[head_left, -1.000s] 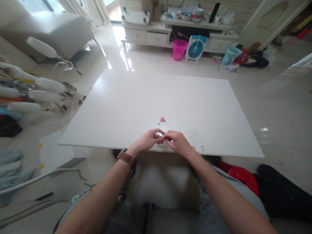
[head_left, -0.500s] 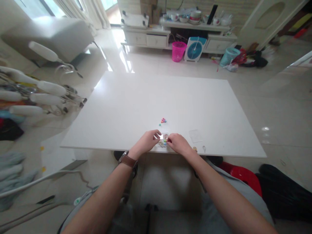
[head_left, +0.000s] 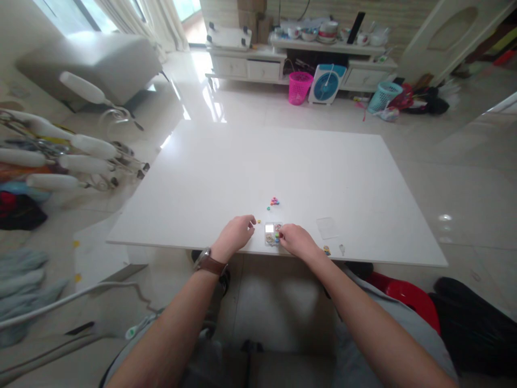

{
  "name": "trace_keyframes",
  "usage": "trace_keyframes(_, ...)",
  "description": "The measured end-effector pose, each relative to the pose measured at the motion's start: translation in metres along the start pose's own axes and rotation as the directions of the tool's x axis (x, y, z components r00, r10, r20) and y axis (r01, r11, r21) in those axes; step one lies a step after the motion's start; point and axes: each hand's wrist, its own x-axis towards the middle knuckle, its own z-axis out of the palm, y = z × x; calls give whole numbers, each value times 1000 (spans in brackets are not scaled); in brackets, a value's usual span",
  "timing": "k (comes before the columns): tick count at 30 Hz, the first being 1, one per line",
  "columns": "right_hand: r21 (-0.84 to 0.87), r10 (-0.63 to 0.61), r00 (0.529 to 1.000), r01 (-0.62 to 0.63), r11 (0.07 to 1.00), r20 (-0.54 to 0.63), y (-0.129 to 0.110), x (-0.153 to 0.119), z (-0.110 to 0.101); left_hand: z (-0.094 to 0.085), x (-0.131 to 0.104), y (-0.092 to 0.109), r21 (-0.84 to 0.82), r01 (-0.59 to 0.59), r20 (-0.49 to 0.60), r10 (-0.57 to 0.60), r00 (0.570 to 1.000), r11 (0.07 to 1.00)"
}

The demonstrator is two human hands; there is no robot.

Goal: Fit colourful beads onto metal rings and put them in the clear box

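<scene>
A small clear compartment box [head_left: 269,237] lies near the table's front edge. Coiled strands sit in two of its compartments, and small green and blue pieces show in another. My right hand [head_left: 298,238] is at the box's right side, thumb and fingers pinched together; whatever is between them is too small to make out. To the left of the box, my left hand [head_left: 236,235] has its thumb and fingers apart, holding nothing. A tiny yellow bead [head_left: 259,221] lies just beyond its fingertips. Farther up are a little pile of colourful beads [head_left: 275,201] and a lone green bead [head_left: 268,208].
Right of my right hand lie a flat clear lid [head_left: 327,228], a small yellow figure [head_left: 327,250] and a small silvery piece [head_left: 342,249] on the white table [head_left: 283,161]. A red stool [head_left: 412,299] stands at the right, beyond the table's front edge.
My left hand has drawn back leftward from the box, and the yellow bead now shows on the table beside its fingers. My right hand stays at the box. The view has shifted slightly.
</scene>
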Motion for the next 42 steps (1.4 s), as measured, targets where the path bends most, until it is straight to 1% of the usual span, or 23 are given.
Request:
trace_keyframes(3, 23, 5, 999, -4, 1000, -47, 3, -6, -8, 8, 2, -5, 24, -16, -14, 17, 1000, 1000)
trace_keyframes(9, 69, 34, 999, -32, 997, -37, 13, -23, -21, 25, 9, -5, 38, -114, -29, 116, 993, 993)
trace_keyframes(13, 52, 37, 998, -34, 998, -45, 22, -32, -25, 35, 16, -6, 57, -118, -79, 122, 989, 991)
trace_keyframes(16, 53, 27, 997, -23, 998, -67, 28, -36, -27, 40, 19, -9, 78, -91, -45, 95, 994, 993)
trace_keyframes(21, 54, 23, 997, -19, 998, -67, 33, -41, -28, 40, 19, -10, 108, -52, 10, 51, 999, 993)
trace_keyframes(23, 55, 19, 997, -15, 998, -78, 34, -43, -29, 39, 18, -10, 122, -38, -9, 39, 999, 992)
trace_keyframes(26, 54, 14, 996, -10, 999, -87, 34, -45, -31, 39, 19, -8, 116, -32, -66, 40, 997, 993)
trace_keyframes(31, 53, 15, 996, -11, 999, -89, 34, -47, -32, 41, 19, -8, 82, -83, -46, 87, 995, 993)
trace_keyframes(33, 54, 11, 996, -6, 999, -93, 33, -47, -32, 40, 19, -9, 88, -67, -38, 70, 997, 994)
trace_keyframes(36, 57, 10, 996, -5, 998, -83, 33, -47, -32, 37, 19, -10, 117, -48, -76, 57, 995, 992)
trace_keyframes(39, 62, 14, 998, -10, 998, -69, 31, -47, -33, 37, 21, -11, 117, -102, -135, 117, 984, 988)
trace_keyframes(42, 59, 17, 997, -13, 998, -70, 30, -48, -34, 40, 24, -12, 89, -166, -109, 175, 979, 982)
